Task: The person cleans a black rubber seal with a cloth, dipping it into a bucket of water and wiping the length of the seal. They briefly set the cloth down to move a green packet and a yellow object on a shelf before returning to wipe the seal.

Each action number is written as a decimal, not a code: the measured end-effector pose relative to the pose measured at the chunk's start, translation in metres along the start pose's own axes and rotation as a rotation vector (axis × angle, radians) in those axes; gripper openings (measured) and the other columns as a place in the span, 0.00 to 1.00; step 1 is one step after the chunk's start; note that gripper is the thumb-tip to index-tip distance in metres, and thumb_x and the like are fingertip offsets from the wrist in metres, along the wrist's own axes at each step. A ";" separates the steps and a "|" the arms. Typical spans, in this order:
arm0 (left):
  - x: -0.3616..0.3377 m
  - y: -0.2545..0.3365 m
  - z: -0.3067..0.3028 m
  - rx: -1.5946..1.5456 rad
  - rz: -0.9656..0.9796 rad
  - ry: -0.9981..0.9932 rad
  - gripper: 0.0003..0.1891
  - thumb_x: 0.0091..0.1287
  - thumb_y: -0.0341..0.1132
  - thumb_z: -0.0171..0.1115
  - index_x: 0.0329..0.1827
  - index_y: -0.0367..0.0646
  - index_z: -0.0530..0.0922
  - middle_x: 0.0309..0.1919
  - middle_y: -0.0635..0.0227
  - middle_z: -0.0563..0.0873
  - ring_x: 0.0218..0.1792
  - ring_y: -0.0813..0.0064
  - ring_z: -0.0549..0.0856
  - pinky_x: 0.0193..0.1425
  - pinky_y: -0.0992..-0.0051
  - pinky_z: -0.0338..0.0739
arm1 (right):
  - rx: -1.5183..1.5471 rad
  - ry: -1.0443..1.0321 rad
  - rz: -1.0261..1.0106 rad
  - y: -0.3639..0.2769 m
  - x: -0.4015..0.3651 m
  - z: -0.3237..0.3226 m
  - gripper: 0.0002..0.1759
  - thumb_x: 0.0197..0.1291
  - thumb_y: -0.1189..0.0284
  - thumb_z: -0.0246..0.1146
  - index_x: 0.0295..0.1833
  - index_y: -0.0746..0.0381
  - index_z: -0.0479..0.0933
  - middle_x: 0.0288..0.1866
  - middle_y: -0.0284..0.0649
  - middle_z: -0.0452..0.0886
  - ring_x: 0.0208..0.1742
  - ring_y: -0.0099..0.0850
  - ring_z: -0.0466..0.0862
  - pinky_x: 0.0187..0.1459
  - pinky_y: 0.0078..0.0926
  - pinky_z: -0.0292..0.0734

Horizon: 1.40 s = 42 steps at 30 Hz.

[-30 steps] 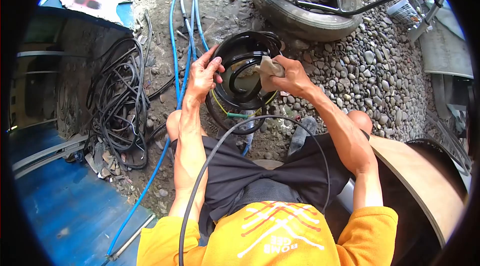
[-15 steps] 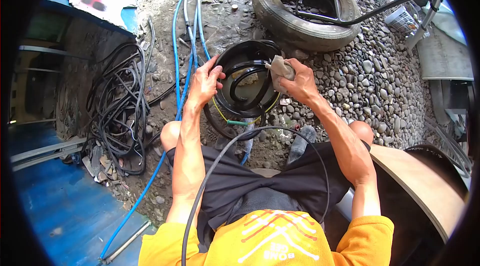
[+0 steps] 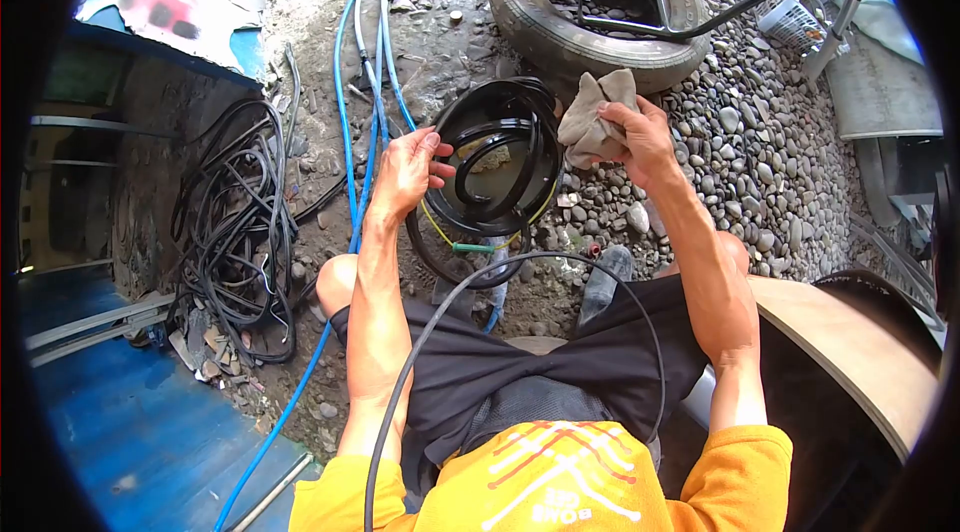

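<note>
A coil of black hose point(image 3: 541, 160) lies in and over the rim of a round bucket with murky water point(image 3: 511, 178) inside. The bucket's thin yellow wire handle has a green grip point(image 3: 473, 248), which faces me. At the coil's left edge, my left hand point(image 3: 405, 175) is closed, thumb and fingertips on the hose; part of this grip is hidden. Right of the bucket, my right hand point(image 3: 642, 140) clutches a crumpled beige rag point(image 3: 597, 120), held up apart from the hose.
Blue hoses point(image 3: 352, 112) run along the ground to the left, beside a tangle of black cables point(image 3: 235, 222). A tire point(image 3: 600, 54) lies ahead under a black metal frame point(image 3: 640, 29). Pebbles point(image 3: 770, 172) spread to the right, with a white basket point(image 3: 792, 20) farther off. A thin dark cable crosses my lap.
My right hand has moved right and slightly up with the rag, away from the coiled hose. The rag now shows more spread out. My left hand stays at the coil's left edge.
</note>
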<state>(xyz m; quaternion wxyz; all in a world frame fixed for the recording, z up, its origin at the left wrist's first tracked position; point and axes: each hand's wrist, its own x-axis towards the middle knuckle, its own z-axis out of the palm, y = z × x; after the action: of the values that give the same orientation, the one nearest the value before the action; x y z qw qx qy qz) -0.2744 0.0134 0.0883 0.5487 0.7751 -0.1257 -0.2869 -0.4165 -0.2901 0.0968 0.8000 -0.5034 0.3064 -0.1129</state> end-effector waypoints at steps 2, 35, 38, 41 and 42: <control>-0.002 0.006 0.002 -0.045 -0.020 -0.032 0.27 0.81 0.43 0.51 0.73 0.30 0.68 0.47 0.52 0.88 0.36 0.68 0.91 0.30 0.77 0.83 | 0.026 0.017 0.000 0.002 0.004 -0.004 0.18 0.59 0.72 0.70 0.52 0.68 0.78 0.41 0.42 0.85 0.33 0.33 0.88 0.25 0.41 0.90; -0.017 0.006 0.074 -0.710 -0.042 -0.383 0.19 0.81 0.42 0.51 0.62 0.35 0.77 0.52 0.57 0.87 0.54 0.68 0.88 0.60 0.64 0.86 | -0.704 -0.215 -0.916 0.039 -0.037 0.058 0.16 0.48 0.73 0.76 0.42 0.65 0.82 0.40 0.45 0.81 0.38 0.43 0.84 0.40 0.37 0.79; -0.014 -0.009 0.079 -0.577 0.040 -0.258 0.19 0.81 0.42 0.53 0.57 0.34 0.80 0.52 0.59 0.88 0.49 0.73 0.88 0.56 0.72 0.84 | -0.782 -0.239 -0.872 0.053 -0.039 0.070 0.13 0.48 0.74 0.72 0.42 0.63 0.83 0.38 0.46 0.82 0.40 0.47 0.84 0.40 0.40 0.80; -0.017 -0.017 0.088 -0.700 0.055 -0.202 0.18 0.81 0.41 0.52 0.56 0.34 0.80 0.52 0.56 0.88 0.51 0.70 0.87 0.59 0.68 0.83 | -0.663 -0.286 -0.803 0.074 -0.041 0.079 0.09 0.46 0.75 0.68 0.36 0.64 0.82 0.30 0.47 0.82 0.34 0.48 0.84 0.39 0.40 0.80; -0.017 -0.017 0.089 -0.731 0.039 -0.193 0.18 0.81 0.41 0.51 0.56 0.33 0.79 0.54 0.54 0.87 0.54 0.67 0.87 0.61 0.65 0.83 | -0.567 -0.348 -0.762 0.079 -0.051 0.081 0.08 0.45 0.75 0.67 0.34 0.65 0.82 0.27 0.48 0.82 0.31 0.48 0.84 0.37 0.40 0.79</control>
<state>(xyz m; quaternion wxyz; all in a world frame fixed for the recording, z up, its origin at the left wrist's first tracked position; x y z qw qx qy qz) -0.3415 -0.0413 0.0573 0.7801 0.4951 -0.0809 -0.3739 -0.4183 -0.1687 0.0720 0.5731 -0.7882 -0.0184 -0.2235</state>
